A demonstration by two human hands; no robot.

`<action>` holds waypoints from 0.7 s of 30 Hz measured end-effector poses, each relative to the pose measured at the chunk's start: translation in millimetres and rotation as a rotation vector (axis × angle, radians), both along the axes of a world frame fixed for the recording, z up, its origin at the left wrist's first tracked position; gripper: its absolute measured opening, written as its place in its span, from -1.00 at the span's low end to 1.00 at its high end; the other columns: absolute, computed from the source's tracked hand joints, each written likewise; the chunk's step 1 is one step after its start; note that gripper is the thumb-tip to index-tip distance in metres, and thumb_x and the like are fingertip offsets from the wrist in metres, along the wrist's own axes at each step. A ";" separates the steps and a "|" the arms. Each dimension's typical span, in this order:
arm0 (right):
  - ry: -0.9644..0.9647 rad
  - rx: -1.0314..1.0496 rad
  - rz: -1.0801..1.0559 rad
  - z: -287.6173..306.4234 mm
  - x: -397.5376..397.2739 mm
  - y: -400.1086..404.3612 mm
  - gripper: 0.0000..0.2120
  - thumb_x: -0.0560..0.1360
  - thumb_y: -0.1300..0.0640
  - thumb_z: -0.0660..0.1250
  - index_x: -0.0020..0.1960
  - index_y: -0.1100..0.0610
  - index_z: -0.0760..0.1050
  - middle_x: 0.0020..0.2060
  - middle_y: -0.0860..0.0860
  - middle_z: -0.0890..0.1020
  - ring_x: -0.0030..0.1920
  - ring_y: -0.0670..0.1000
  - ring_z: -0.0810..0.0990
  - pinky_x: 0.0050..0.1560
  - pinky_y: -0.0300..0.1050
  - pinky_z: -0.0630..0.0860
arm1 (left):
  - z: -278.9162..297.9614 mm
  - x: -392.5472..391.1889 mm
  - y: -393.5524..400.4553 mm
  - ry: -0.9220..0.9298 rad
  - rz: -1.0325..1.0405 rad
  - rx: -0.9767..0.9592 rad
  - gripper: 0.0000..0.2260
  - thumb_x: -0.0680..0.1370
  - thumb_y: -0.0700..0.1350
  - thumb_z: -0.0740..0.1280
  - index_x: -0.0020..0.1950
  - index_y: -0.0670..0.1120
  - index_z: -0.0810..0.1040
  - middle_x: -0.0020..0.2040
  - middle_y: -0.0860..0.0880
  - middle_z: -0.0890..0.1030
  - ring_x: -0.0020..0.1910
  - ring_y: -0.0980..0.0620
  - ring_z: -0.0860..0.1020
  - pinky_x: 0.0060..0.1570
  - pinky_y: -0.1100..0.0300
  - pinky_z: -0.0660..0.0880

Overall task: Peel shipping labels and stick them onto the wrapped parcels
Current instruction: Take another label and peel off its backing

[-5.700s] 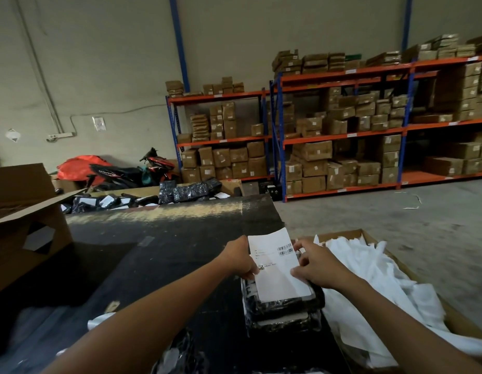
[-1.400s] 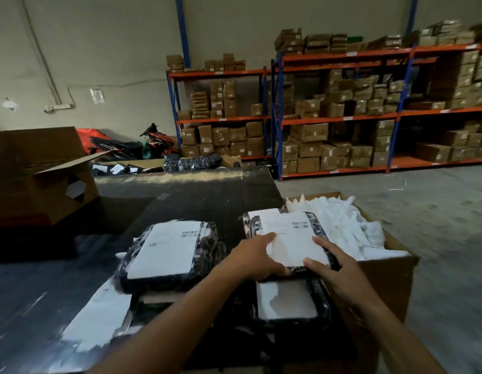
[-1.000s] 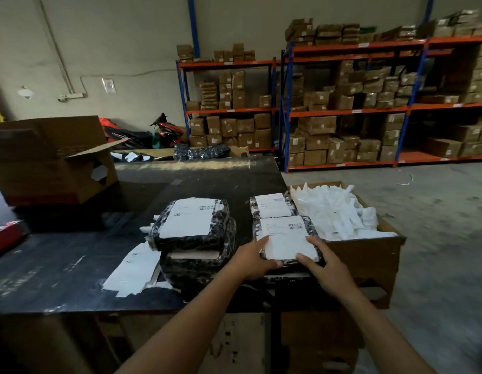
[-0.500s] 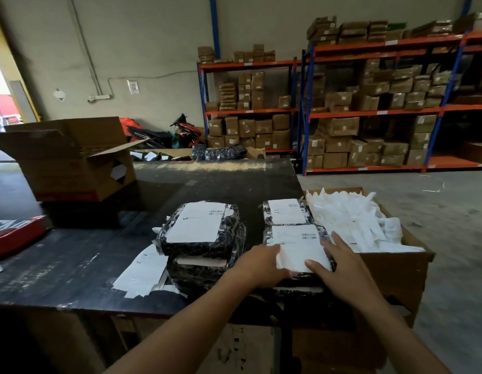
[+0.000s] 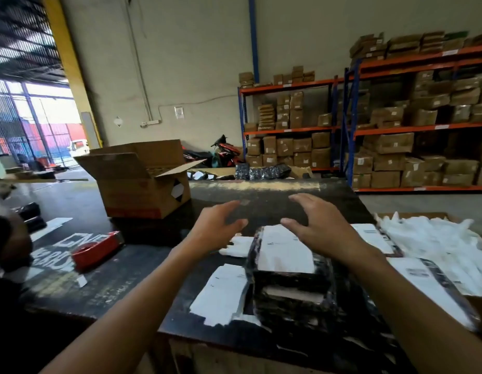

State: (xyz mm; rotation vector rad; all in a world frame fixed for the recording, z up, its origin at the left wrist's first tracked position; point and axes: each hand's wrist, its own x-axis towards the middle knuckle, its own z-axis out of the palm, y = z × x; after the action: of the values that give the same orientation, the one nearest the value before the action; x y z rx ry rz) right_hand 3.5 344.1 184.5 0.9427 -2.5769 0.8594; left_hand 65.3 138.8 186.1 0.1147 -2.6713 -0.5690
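Black-wrapped labelled parcel (image 5: pixel 288 268): your 2 hands, left hand (image 5: pixel 215 230) and right hand (image 5: pixel 323 230), are hovering above it, fingers spread, grasping nothing.

The whole view is smeared by motion, so print on the white label (image 5: pixel 285 251) of the top black-wrapped parcel (image 5: pixel 291 282) cannot be read. The right hand (image 5: pixel 319 229) covers that label's far right corner, and both forearms run out past the bottom edge of the picture. The labelled parcels (image 5: pixel 423 276) at the desk's right edge blur into streaks and are partly hidden behind the right forearm. The carton of white paper (image 5: pixel 434 238) is cut off by the right edge. A dark shape (image 5: pixel 7 238) at the left edge is too blurred to identify. Lettering on the desk (image 5: pixel 142 268) beside the red tape dispenser (image 5: pixel 96 248) is unreadable
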 end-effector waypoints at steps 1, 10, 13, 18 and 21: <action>0.004 -0.011 0.026 -0.2 6.3 -27.4 -0.42 0.51 -0.10 0.28 0.45 0.08 0.24 0.43 0.01 0.34 0.42 0.03 0.31 0.39 -0.04 0.29 | -11.7 2.5 -21.7 -0.031 0.015 0.008 -0.58 0.55 -0.02 0.33 0.39 -0.07 0.42 0.19 -0.06 0.60 0.11 0.03 0.58 0.02 0.26 0.44; -0.293 0.325 -0.050 -100.5 35.2 -192.8 -0.69 0.51 0.10 0.22 0.23 0.17 0.38 0.23 0.16 0.45 0.28 0.18 0.43 0.23 0.06 0.43 | -152.0 -8.1 -127.1 -0.341 -0.038 0.076 -0.55 0.47 0.11 0.26 0.18 -0.20 0.52 0.11 -0.15 0.63 0.15 -0.14 0.57 0.04 0.13 0.40; -0.421 0.352 -0.215 -132.9 25.3 -198.0 -0.66 0.53 0.13 0.20 0.28 0.20 0.33 0.28 0.18 0.37 0.33 0.20 0.36 0.24 0.02 0.39 | -175.9 -9.7 -132.8 -0.313 -0.055 0.173 -0.55 0.55 0.01 0.30 0.38 -0.16 0.41 0.27 -0.11 0.56 0.25 -0.05 0.52 0.15 0.22 0.39; -0.481 0.225 -0.439 -172.6 12.9 -195.5 -0.51 0.54 0.00 0.22 0.35 0.27 0.27 0.31 0.21 0.32 0.34 0.22 0.34 0.29 0.05 0.37 | -206.0 -7.6 -136.9 -0.190 -0.155 0.246 -0.67 0.55 0.01 0.27 0.32 0.03 0.45 0.22 0.08 0.58 0.15 0.11 0.54 0.01 0.33 0.41; -0.477 0.153 -0.507 -186.4 12.5 -198.4 -0.47 0.52 -0.02 0.25 0.35 0.29 0.27 0.28 0.21 0.36 0.30 0.20 0.39 0.26 0.03 0.40 | -218.3 -9.2 -139.1 -0.128 -0.128 0.157 -0.70 0.55 0.07 0.23 0.24 -0.01 0.46 0.15 0.03 0.58 0.09 0.07 0.52 0.06 0.20 0.44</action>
State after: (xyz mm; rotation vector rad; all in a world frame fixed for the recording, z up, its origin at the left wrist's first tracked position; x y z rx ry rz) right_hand 16.0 145.7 -1.9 0.0794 -3.1029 0.8160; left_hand 56.1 -0.3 -32.3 0.0257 -2.7694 -0.8389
